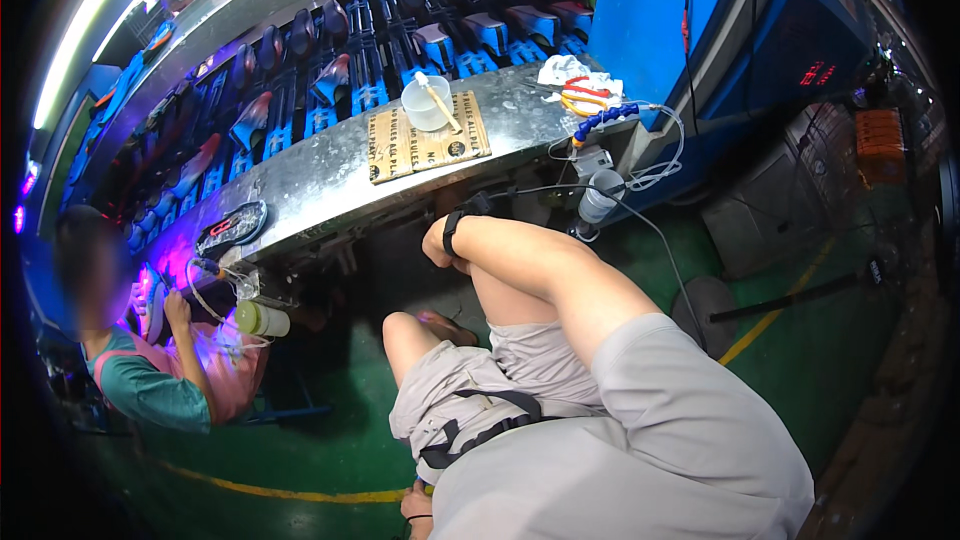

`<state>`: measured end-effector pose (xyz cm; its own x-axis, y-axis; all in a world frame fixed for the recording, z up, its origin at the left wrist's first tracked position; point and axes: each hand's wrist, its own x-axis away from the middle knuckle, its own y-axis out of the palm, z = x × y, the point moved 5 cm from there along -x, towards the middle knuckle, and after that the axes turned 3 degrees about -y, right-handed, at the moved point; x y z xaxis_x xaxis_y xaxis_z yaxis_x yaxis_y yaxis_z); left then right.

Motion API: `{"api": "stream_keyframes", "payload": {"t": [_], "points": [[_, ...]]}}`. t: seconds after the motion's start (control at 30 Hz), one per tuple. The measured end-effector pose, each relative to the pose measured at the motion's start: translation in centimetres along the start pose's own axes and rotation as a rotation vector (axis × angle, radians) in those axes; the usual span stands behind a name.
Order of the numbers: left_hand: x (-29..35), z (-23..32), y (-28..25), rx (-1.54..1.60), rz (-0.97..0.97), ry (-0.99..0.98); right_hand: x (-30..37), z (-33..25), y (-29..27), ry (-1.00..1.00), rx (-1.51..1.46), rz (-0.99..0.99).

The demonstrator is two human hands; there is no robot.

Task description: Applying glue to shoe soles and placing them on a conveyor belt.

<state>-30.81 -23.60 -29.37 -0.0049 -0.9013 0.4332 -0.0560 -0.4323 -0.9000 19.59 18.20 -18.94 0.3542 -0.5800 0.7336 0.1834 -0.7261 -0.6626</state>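
Observation:
My right arm reaches forward over my bent leg, and my right hand (436, 242), with a black band at the wrist, hangs by my knee below the bench edge. Its fingers are mostly turned away. Low beside my hip is my left hand (415, 502), next to my grey shorts (440, 390); its fingers are largely hidden. On the metal bench (330, 175) ahead, a translucent white cup (424, 112) stands on a printed sheet of brown cardboard (400, 155). A pale-handled brush (440, 105) leans across the cup. Neither hand touches these.
Behind the bench, a conveyor carries several shoe parts (335, 75). A white cloth (565, 72), yellow and red rings and a blue segmented hose (605, 120) sit at right, by a blue machine (640, 20). A bottle (600, 195) hangs below. At left a co-worker (160, 370) holds a shoe.

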Motion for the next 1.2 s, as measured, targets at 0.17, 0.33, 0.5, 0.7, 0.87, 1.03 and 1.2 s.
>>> {"api": "stream_keyframes", "payload": {"t": [0.17,0.33,0.5,0.7,0.87,1.03,1.2], "points": [[0.3,-0.5,0.4,-0.013,-0.013,-0.040,1.5,-0.7,-0.6,-0.019,0.025,-0.073],[0.0,0.4,-0.6,-0.021,-0.020,-0.031,2.1,-0.9,-1.3,-0.048,-0.009,0.043],[0.1,0.3,-0.2,0.023,-0.035,-0.068,-0.7,0.3,0.5,-0.063,0.024,0.019],[0.8,3.3,-5.2,0.058,-0.143,-0.083,-0.2,0.7,0.7,0.003,0.002,0.035],[1.1,2.7,-4.6,0.067,-0.132,-0.092,-1.1,0.0,0.4,-0.050,-0.012,0.058],[1.0,3.1,-5.1,0.055,-0.141,-0.100,-2.1,0.7,0.9,-0.028,0.004,0.035],[0.9,2.5,-4.5,0.053,-0.145,-0.093,-2.0,0.3,0.8,-0.048,0.050,-0.011]]}}
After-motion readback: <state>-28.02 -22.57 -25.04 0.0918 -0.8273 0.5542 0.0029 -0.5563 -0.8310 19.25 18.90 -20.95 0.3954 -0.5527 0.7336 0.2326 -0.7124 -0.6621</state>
